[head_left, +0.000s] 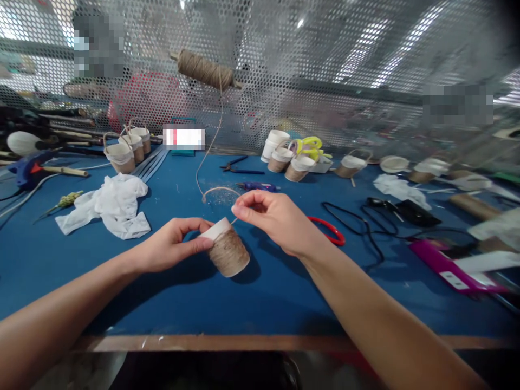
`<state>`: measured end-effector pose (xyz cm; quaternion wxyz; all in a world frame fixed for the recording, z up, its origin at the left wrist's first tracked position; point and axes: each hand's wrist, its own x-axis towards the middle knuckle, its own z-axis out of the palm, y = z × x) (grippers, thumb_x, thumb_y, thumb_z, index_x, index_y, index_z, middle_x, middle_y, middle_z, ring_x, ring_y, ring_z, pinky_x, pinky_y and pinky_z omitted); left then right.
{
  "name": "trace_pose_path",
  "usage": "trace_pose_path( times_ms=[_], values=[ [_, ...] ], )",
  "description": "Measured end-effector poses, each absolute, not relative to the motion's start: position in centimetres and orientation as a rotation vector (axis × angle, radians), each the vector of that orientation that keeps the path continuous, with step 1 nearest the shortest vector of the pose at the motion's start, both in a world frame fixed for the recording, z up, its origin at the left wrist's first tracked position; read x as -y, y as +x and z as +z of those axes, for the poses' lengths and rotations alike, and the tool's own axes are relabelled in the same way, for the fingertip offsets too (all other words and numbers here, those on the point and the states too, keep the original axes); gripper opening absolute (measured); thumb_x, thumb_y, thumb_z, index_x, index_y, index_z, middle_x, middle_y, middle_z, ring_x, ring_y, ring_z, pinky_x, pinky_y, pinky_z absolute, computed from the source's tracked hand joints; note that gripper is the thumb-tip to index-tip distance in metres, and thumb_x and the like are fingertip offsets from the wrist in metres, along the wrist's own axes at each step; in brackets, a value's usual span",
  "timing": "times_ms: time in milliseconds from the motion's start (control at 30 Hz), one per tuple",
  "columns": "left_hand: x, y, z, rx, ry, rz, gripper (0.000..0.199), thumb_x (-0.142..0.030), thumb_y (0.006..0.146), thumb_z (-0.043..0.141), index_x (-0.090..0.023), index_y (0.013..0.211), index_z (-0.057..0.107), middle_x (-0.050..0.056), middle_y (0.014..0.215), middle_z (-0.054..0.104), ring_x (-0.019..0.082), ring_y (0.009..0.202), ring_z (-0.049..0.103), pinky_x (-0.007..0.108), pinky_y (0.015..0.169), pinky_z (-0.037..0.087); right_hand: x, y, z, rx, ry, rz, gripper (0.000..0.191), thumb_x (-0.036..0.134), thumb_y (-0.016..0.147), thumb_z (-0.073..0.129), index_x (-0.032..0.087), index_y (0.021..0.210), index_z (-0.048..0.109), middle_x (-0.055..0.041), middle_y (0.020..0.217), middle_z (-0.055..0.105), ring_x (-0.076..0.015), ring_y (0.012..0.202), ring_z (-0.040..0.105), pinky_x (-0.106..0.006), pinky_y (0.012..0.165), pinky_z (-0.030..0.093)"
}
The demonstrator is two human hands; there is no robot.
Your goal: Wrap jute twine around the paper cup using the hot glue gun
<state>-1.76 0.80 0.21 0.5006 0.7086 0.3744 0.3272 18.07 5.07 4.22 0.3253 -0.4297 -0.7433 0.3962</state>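
Observation:
A white cup wrapped in brown twine (229, 252) is tilted above the blue table, its rim toward the upper left. My left hand (179, 244) grips it by the rim, thumb outside and fingers on the far side. My right hand (268, 214) is just above and right of the cup, thumb and forefinger pinched on a thin twine end (234, 221) beside the rim. Behind the hands, a twine strand (197, 173) hangs from a spool (205, 69) on the mesh and curves over the table toward my right hand.
Wrapped cups (122, 157) stand at the back left, others (298, 168) at the back right. Crumpled white cloth (117, 203) lies left. Pliers (244, 165), a blue tool (260, 187), a red ring (331, 230), black cable and a magenta power strip (450, 265) are around the hands.

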Motion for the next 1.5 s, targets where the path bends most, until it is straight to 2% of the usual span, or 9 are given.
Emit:
trace_pose_path(
  times_ms=[167, 433, 833, 1067, 1233, 1500],
  values=[
    [-0.6, -1.7, 0.3, -0.920, 1.656, 0.790, 0.015, -0.026, 0.082, 0.051, -0.012, 0.080, 0.058, 0.006, 0.088, 0.062, 0.014, 0.078, 0.054, 0.027, 0.073, 0.043, -4.3, 18.9, 3.7, 1.902, -1.136, 1.028, 0.025, 0.041, 0.072, 0.063, 0.017, 0.072, 0.059, -0.0013, 0.071, 0.059, -0.0129, 0.065, 0.052, -0.027, 0.062, 0.042],
    [-0.6, -1.7, 0.2, -0.888, 1.623, 0.782, 0.013, -0.024, 0.083, 0.052, -0.012, 0.082, 0.058, 0.005, 0.087, 0.062, 0.014, 0.078, 0.054, 0.025, 0.072, 0.043, -4.1, 19.1, 2.8, 1.871, -1.125, 1.039, 0.024, 0.041, 0.074, 0.061, 0.017, 0.072, 0.057, -0.0014, 0.072, 0.058, -0.0129, 0.065, 0.053, -0.028, 0.063, 0.044],
    [-0.2, -1.6, 0.8, -0.829, 1.612, 0.772, 0.013, -0.024, 0.083, 0.052, -0.014, 0.076, 0.057, 0.008, 0.104, 0.064, 0.018, 0.092, 0.057, 0.027, 0.080, 0.043, -3.9, 18.7, 2.3, 1.830, -1.180, 1.116, 0.024, 0.039, 0.073, 0.061, 0.016, 0.070, 0.058, 0.0000, 0.068, 0.057, -0.0118, 0.063, 0.050, -0.027, 0.061, 0.043],
    [-0.1, -1.6, 1.0, -0.806, 1.609, 0.796, 0.011, -0.016, 0.083, 0.053, -0.013, 0.073, 0.057, 0.007, 0.110, 0.062, 0.017, 0.099, 0.055, 0.026, 0.084, 0.041, -4.0, 18.6, 1.6, 1.804, -1.193, 1.200, 0.026, 0.041, 0.075, 0.059, 0.016, 0.071, 0.057, -0.0009, 0.069, 0.058, -0.0130, 0.065, 0.051, -0.029, 0.063, 0.041],
    [0.1, -1.6, 1.2, -0.776, 1.595, 0.792, 0.012, -0.013, 0.083, 0.052, -0.013, 0.072, 0.056, 0.007, 0.116, 0.060, 0.016, 0.105, 0.054, 0.023, 0.086, 0.039, -3.7, 18.4, 1.2, 1.761, -1.132, 1.306, 0.026, 0.042, 0.077, 0.057, 0.016, 0.071, 0.054, 0.0007, 0.068, 0.053, -0.0113, 0.064, 0.048, -0.027, 0.063, 0.039],
    [0.0, -1.6, 1.4, -0.729, 1.580, 0.815, 0.013, -0.010, 0.083, 0.052, -0.014, 0.071, 0.055, 0.006, 0.115, 0.061, 0.015, 0.104, 0.054, 0.023, 0.086, 0.039, -3.3, 18.1, 0.9, 1.692, -1.114, 1.397, 0.028, 0.043, 0.077, 0.056, 0.017, 0.070, 0.048, 0.0035, 0.065, 0.046, -0.0095, 0.060, 0.041, -0.025, 0.057, 0.034]
  ],
)
